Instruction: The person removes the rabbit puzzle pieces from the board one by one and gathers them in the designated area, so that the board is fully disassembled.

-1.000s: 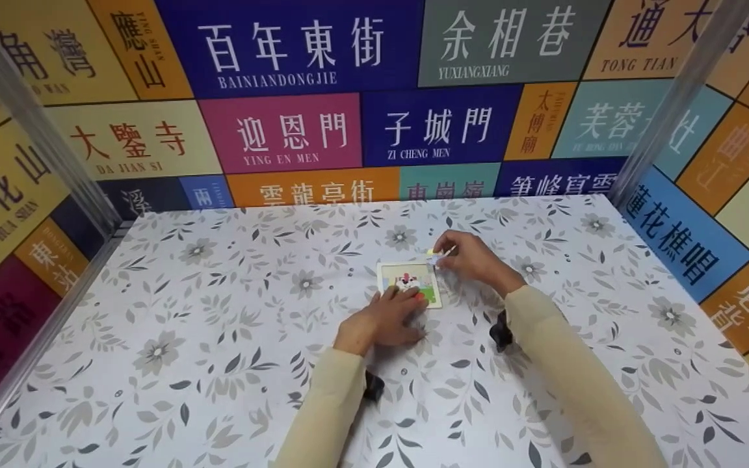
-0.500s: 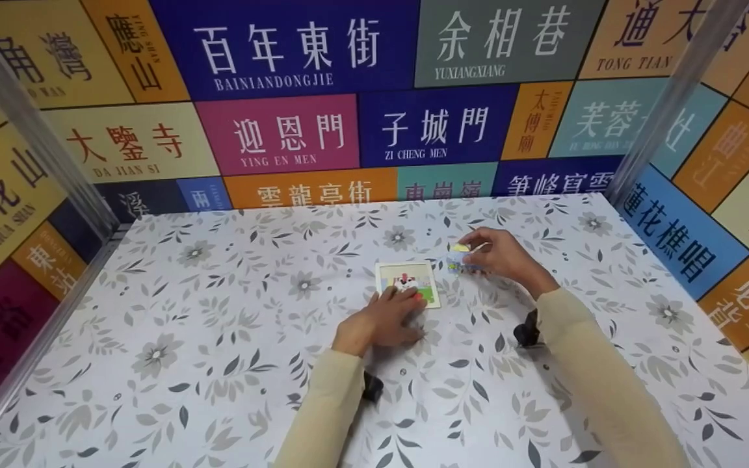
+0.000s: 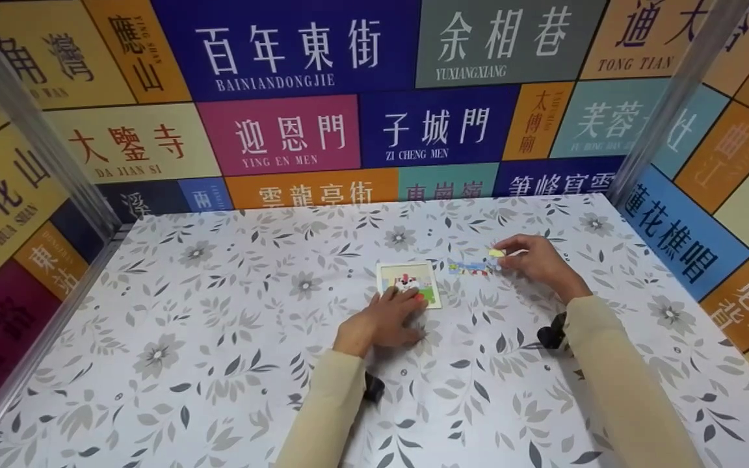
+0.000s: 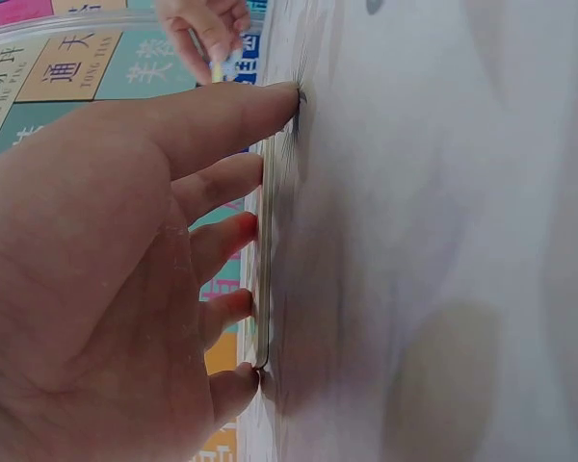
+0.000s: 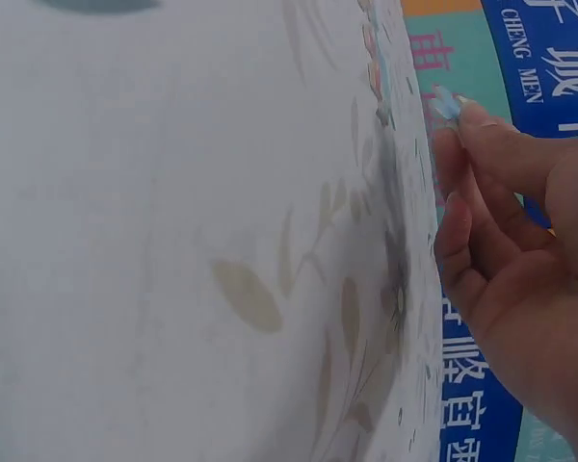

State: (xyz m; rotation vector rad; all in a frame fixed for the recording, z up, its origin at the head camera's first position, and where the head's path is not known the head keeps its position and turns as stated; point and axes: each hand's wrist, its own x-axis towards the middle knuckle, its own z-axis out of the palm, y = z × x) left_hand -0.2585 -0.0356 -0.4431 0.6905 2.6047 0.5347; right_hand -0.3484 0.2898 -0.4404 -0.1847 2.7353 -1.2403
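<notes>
A small framed picture puzzle (image 3: 407,264), showing a white cartoon animal with red on its head, lies flat on the table. My left hand (image 3: 384,318) rests over its lower part, hiding some of the picture. In the left wrist view, the fingertips of the left hand (image 4: 106,260) press along the puzzle's thin edge (image 4: 264,250). Right of the puzzle lies a blue strip of puzzle pieces (image 3: 469,267). Just beyond that strip, my right hand (image 3: 534,260) pinches a small yellow puzzle piece (image 3: 496,253). From the right wrist, the pinched piece (image 5: 447,103) shows light blue between thumb and finger.
A white table (image 3: 231,364) with a grey leaf-and-flower print spreads around both hands. Colourful sign panels (image 3: 277,130) stand along its back and sides. Clear upright corner posts (image 3: 660,110) rise at the back corners.
My right hand has moved right, away from the puzzle. It has left the blue strip on the table and now holds the yellow piece. The left hand has stayed in place.
</notes>
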